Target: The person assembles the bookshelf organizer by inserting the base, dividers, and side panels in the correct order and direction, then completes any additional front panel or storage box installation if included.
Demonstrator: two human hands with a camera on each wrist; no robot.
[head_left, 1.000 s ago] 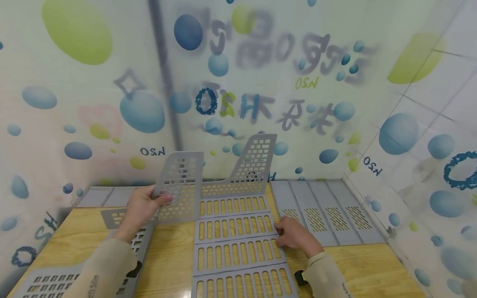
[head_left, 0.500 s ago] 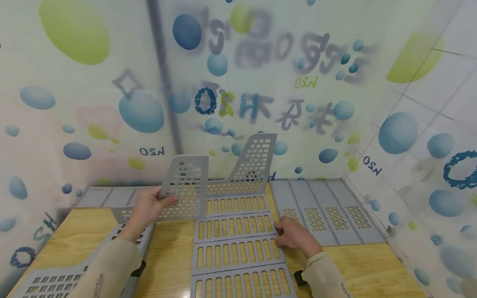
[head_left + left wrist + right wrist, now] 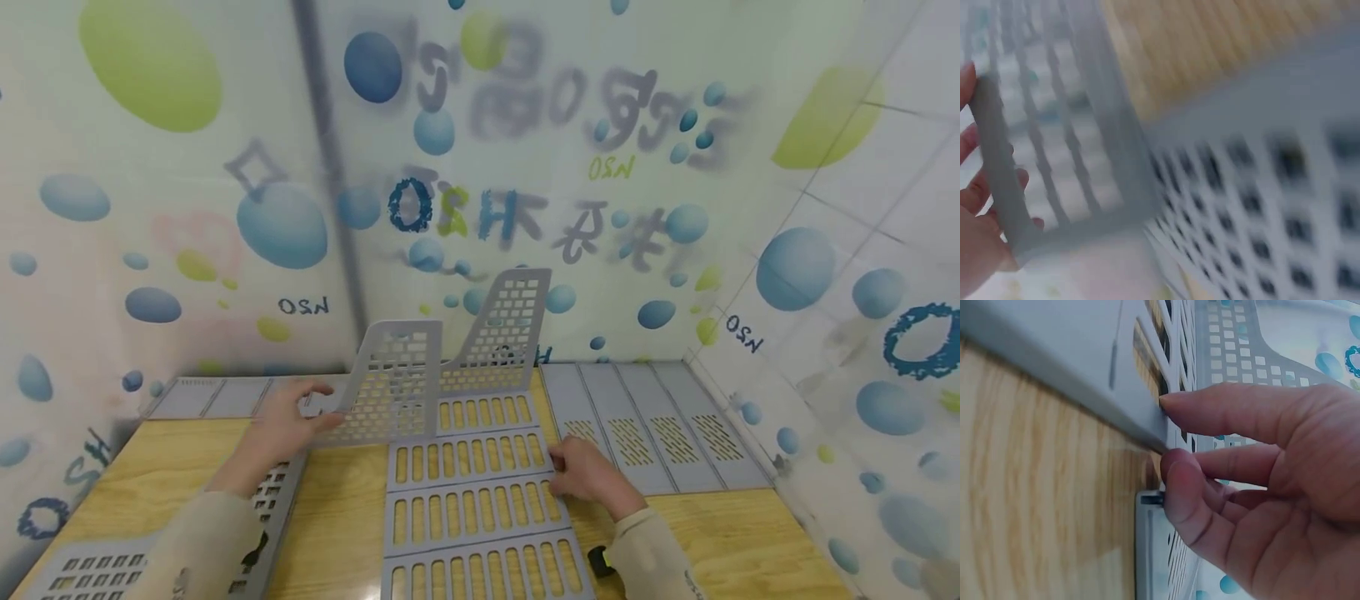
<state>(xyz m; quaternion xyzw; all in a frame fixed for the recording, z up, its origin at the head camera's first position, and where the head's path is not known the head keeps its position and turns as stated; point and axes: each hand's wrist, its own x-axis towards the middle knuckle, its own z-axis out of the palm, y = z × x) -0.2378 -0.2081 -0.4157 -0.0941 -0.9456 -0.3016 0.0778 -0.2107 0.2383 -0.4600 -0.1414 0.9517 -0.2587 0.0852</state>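
Observation:
My left hand has its thumb and fingers around the left side of a grey perforated divider panel, which stands upright. In the blurred left wrist view, several fingertips show through the holes of that panel. My right hand pinches the right edge of a long grey slatted base panel lying on the table. The right wrist view has thumb and finger at the rim of this base. A second perforated divider stands upright at the base's far end. Whether the held divider touches the base I cannot tell.
A folded grey panel with slanted slots lies at the back right of the wooden table. Another flat grey panel lies at the back left. A perforated grey piece lies at the front left. Patterned curtain closes off the back.
The held divider has moved right, toward the standing one, and slightly lower. My left hand has shifted right less than the divider, with its fingers spread wider. My right hand stays at the base's edge.

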